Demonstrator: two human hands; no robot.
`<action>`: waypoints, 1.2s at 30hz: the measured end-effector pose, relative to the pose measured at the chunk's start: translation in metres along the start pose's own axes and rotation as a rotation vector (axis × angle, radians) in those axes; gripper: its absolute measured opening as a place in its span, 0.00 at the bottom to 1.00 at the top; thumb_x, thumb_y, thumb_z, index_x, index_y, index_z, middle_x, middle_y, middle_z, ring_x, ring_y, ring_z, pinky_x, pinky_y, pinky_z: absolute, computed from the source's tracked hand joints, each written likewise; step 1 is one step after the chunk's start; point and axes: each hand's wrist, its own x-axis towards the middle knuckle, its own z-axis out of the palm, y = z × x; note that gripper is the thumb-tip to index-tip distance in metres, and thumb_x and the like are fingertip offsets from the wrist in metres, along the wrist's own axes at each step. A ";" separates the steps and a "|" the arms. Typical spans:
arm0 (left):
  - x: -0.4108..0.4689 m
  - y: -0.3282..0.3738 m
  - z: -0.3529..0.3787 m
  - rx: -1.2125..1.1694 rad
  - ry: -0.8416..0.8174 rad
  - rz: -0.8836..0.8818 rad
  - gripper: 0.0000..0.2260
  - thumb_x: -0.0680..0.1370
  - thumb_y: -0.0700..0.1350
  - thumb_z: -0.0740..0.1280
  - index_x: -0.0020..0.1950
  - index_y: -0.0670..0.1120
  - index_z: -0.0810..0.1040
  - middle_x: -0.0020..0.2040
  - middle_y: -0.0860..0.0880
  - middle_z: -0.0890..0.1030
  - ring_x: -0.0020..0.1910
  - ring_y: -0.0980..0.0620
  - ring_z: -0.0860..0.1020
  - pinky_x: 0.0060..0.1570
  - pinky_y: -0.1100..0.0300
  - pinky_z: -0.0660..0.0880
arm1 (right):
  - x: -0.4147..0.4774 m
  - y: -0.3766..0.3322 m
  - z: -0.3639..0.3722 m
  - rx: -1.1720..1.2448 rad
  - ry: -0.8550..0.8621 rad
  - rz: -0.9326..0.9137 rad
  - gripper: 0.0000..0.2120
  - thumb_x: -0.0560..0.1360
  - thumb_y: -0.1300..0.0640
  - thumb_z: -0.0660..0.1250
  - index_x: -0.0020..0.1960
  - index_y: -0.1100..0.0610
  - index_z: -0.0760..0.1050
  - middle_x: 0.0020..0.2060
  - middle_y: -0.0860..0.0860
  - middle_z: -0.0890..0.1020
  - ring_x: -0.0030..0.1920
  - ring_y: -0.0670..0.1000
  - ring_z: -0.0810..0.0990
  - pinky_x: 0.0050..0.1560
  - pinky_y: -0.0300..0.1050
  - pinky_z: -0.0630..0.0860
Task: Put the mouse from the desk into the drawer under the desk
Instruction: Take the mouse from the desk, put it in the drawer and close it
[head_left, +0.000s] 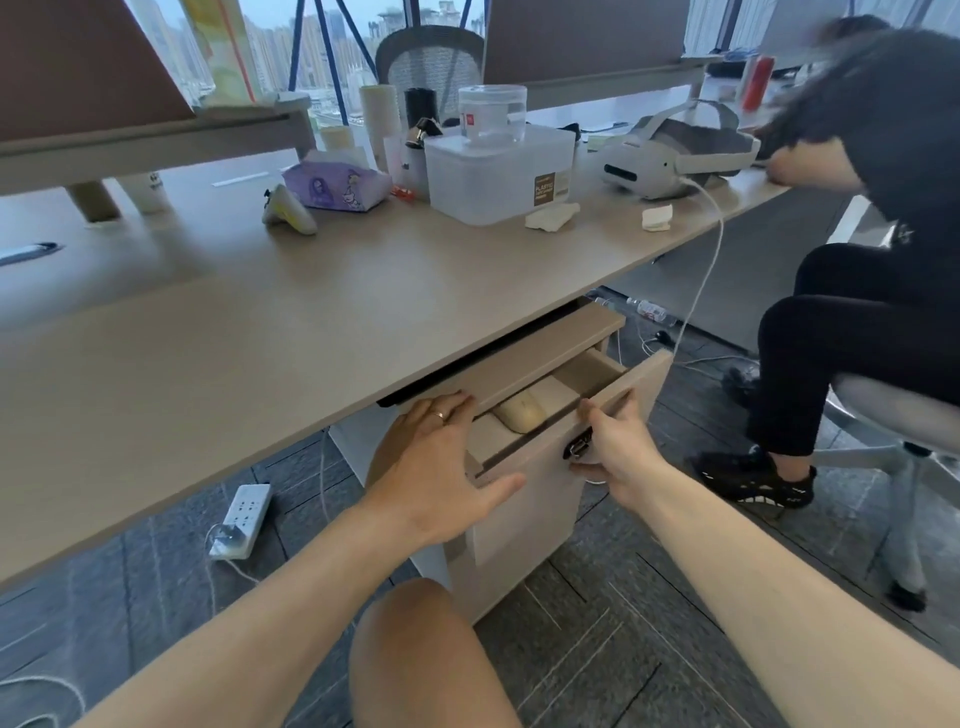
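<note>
Cream mouse (521, 411) lies in half-open top drawer (597, 415); left hand (441, 467) spread flat over it, right hand (615, 447) gripping drawer front.

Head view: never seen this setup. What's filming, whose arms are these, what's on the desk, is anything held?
There is no robot here. One wide-angle camera sits on a person's head, looking forward and down, so the two bare arms are the wearer's own.

The left hand rests open against the top edge of the cabinet by the drawer under the desk. The right hand grips the front panel of the drawer, which stands partly open. The cream mouse already lies inside it; neither hand holds it.

On the desk: a purple tissue pack, a clear plastic box with a round jar on top, and a white VR headset. Another person sits at the right.
</note>
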 end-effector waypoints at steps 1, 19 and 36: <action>0.001 -0.002 0.001 -0.010 0.019 0.003 0.43 0.72 0.72 0.63 0.80 0.49 0.61 0.79 0.53 0.63 0.77 0.53 0.58 0.74 0.59 0.53 | 0.003 -0.002 0.006 0.000 0.000 0.005 0.26 0.81 0.52 0.65 0.76 0.46 0.61 0.68 0.53 0.75 0.62 0.59 0.76 0.51 0.64 0.82; 0.008 -0.019 0.012 -0.028 0.149 0.059 0.23 0.77 0.40 0.67 0.72 0.47 0.74 0.70 0.52 0.76 0.68 0.51 0.71 0.67 0.58 0.66 | 0.035 -0.006 0.050 0.023 0.005 -0.049 0.15 0.80 0.50 0.67 0.64 0.49 0.66 0.68 0.54 0.73 0.56 0.58 0.75 0.36 0.55 0.84; 0.014 -0.029 0.023 -0.072 0.229 0.085 0.29 0.70 0.28 0.68 0.69 0.48 0.78 0.66 0.53 0.79 0.62 0.50 0.74 0.60 0.54 0.74 | 0.031 -0.005 0.056 0.202 -0.116 -0.020 0.28 0.81 0.54 0.62 0.78 0.46 0.60 0.75 0.49 0.68 0.63 0.56 0.72 0.43 0.63 0.84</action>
